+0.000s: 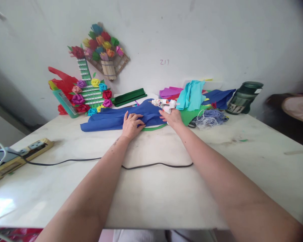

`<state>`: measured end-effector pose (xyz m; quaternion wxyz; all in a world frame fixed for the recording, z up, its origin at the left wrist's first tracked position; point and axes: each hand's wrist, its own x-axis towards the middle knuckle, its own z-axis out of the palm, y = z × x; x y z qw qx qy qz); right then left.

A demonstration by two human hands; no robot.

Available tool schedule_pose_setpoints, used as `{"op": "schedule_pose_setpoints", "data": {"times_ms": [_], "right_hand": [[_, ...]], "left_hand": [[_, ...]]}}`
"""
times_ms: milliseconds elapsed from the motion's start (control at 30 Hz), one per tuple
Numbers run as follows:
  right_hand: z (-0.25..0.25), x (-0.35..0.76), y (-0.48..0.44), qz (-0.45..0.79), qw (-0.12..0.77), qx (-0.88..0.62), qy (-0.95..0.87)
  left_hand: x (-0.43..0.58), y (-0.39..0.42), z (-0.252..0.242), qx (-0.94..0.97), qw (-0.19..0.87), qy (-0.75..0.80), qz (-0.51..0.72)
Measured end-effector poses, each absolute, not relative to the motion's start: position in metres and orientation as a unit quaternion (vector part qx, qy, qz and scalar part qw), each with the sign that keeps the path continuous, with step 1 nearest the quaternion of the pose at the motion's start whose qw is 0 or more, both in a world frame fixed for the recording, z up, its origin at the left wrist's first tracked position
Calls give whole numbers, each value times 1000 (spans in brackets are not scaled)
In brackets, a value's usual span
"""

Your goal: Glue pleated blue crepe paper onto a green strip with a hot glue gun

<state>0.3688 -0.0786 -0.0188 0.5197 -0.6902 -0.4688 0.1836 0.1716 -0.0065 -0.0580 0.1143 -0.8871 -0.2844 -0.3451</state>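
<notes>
While our left hand (131, 125) lies flat with fingers spread on the long sheet of blue crepe paper (106, 121) at the far side of the pale counter (151, 195), our right hand (173, 118) is curled around the white hot glue gun (163, 104), right at the paper's edge.

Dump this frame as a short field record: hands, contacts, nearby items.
left hand: palm down on blue crepe paper
right hand: at the paper's right end, against white glue gun; grip unclear
table: white; carries black cable, power strip
right of hands: string bundle, green jug
back left: paper flowers
</notes>
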Motion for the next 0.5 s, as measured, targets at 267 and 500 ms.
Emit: {"op": "schedule_pose_setpoints", "data": {"times_ms": [267,500], "right_hand": [[-20,363,-94,192,519,-677,-486],[-15,371,-105,122,437,-747,-485]], "left_hand": [[171,-11,-54,-870,59,-335,-357],[167,-10,-49,-899,113,-296,-302]]}}
